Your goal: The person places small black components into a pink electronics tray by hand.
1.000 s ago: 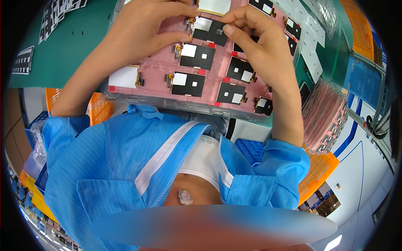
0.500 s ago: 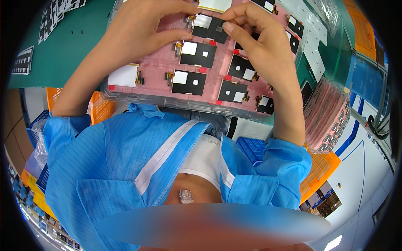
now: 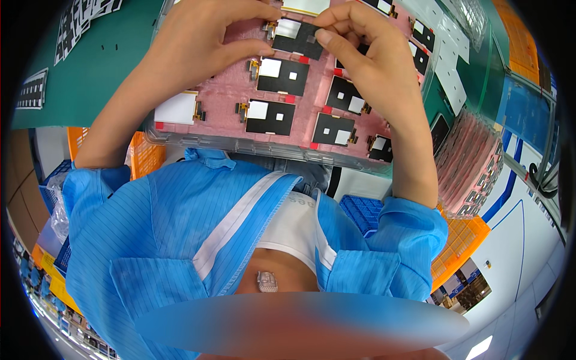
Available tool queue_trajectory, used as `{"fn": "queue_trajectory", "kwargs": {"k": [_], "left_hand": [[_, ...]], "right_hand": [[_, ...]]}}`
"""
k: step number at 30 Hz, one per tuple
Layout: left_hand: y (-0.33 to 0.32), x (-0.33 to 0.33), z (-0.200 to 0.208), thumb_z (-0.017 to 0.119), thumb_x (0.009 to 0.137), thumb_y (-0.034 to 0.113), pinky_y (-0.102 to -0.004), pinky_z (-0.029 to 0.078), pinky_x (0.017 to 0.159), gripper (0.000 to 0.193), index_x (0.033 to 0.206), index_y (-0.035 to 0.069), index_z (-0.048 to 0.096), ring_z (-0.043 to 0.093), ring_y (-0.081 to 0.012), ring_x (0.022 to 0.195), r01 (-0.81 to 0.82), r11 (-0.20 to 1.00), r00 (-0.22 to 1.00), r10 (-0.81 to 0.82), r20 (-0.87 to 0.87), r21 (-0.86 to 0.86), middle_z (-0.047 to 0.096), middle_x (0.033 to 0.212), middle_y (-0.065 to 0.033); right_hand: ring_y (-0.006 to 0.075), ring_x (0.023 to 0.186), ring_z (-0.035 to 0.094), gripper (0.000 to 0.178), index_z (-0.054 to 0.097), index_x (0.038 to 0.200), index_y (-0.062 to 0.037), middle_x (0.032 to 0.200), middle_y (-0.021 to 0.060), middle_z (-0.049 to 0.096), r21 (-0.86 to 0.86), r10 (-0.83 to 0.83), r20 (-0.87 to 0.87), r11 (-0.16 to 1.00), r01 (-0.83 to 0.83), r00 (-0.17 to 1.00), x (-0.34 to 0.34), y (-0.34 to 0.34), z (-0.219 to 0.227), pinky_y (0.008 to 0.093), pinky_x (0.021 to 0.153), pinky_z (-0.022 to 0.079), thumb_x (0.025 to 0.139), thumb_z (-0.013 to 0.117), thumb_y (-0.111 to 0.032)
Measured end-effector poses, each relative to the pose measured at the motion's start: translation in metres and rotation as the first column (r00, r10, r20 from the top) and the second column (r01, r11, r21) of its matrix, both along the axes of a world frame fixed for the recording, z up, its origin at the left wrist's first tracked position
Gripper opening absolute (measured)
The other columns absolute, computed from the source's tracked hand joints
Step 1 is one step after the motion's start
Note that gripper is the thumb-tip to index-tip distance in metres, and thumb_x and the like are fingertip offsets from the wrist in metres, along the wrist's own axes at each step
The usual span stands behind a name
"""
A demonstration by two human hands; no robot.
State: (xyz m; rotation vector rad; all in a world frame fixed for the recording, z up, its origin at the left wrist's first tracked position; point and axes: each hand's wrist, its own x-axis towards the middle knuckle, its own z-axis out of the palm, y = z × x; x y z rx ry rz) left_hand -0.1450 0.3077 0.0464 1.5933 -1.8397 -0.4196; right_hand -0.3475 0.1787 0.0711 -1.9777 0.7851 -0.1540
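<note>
One black-and-white panel lies toward twelve o'clock on the pink-lined tray. From here I see the right hand pinching its two-o'clock edge between thumb and forefinger; the left hand arches, thumb and fingers parted, about its nine-o'clock end, whether gripping, I can't tell. Green bench shows at ten o'clock.

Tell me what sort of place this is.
Probably an electronics assembly workshop: a pink-lined tray holds small black-and-white panels with amber connector tails, a stack of similar pink trays stands at the right, and patterned sheets lie on the green worktop.
</note>
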Motion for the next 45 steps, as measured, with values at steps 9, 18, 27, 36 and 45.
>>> {"fn": "queue_trajectory", "kwargs": {"k": [9,18,27,36,45], "left_hand": [[-0.0002,0.0004,0.0005,0.087,0.073,0.014,-0.0365,0.053,0.080,0.040,0.109,0.002,0.074,0.064,-0.0289,0.097,-0.013,1.000,1.000,0.013,-0.021,0.029,0.066,0.108,-0.0110],[-0.0002,0.0009,0.0048,0.087,0.073,0.013,-0.0363,0.053,0.081,0.040,0.109,0.002,0.074,0.064,-0.0286,0.097,-0.004,0.999,0.999,0.006,-0.032,0.051,0.066,0.109,-0.0109],[0.0001,0.0002,0.0042,0.088,0.072,0.011,-0.0361,0.053,0.080,0.040,0.108,0.002,0.074,0.064,-0.0285,0.097,-0.006,0.999,1.000,0.007,-0.030,0.039,0.067,0.109,-0.0110],[-0.0013,-0.0003,0.0051,0.088,0.072,0.009,-0.0359,0.053,0.080,0.039,0.107,0.000,0.074,0.065,-0.0292,0.096,-0.004,0.999,0.998,0.007,-0.066,0.046,0.067,0.107,-0.0119],[0.0004,-0.0009,0.0050,0.088,0.072,0.010,-0.0353,0.053,0.079,0.039,0.107,-0.001,0.074,0.064,-0.0283,0.096,-0.024,0.997,0.998,0.029,-0.055,0.078,0.067,0.108,-0.0121]], "right_hand": [[0.0066,0.064,0.052,0.009,0.066,0.102,0.0013,0.076,0.0011,0.063,0.044,-0.007,0.018,0.999,0.007,1.000,-0.0007,-0.0027,0.0006,0.0231,0.058,0.042,0.094,0.068,0.001],[0.0065,0.065,0.051,0.009,0.066,0.103,0.0009,0.078,0.0011,0.063,0.027,0.011,0.013,1.000,-0.011,1.000,-0.0010,-0.0019,0.0016,0.0232,0.059,0.042,0.094,0.068,0.000],[0.0070,0.065,0.051,0.009,0.066,0.103,0.0004,0.077,0.0010,0.062,-0.002,0.013,0.010,1.000,-0.013,1.000,-0.0008,-0.0006,0.0002,0.0235,0.059,0.042,0.094,0.068,0.000],[0.0079,0.065,0.051,0.010,0.065,0.102,0.0004,0.076,0.0013,0.061,-0.042,0.019,0.051,0.999,-0.017,0.999,-0.0011,0.0001,-0.0065,0.0239,0.060,0.043,0.092,0.069,0.002],[0.0097,0.063,0.053,0.011,0.065,0.101,0.0015,0.074,0.0040,0.062,-0.101,0.016,0.048,0.995,-0.011,0.999,0.0033,0.0057,0.0001,0.0255,0.058,0.044,0.090,0.069,0.003]]}}
